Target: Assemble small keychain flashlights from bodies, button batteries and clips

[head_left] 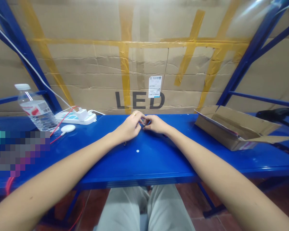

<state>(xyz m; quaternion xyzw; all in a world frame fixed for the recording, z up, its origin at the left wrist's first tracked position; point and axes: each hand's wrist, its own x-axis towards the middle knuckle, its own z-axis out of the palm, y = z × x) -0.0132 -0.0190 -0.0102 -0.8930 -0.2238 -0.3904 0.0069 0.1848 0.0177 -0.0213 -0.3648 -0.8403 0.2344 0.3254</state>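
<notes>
My left hand and my right hand meet above the blue table, fingertips almost touching. Between them is a small dark, shiny metal-looking piece, mostly covered by the fingers; its kind cannot be made out. Both hands are closed in a pinch at this piece. A ring sits on a finger of my left hand. Under the left wrist a small metallic bit pokes out, and something small and dark lies partly hidden under the right wrist.
An open cardboard box stands at the right. On the left are a water bottle, a white power strip with a plugged-in charger, a round white pad and red cables. Behind the table rises a large taped carton between blue metal posts.
</notes>
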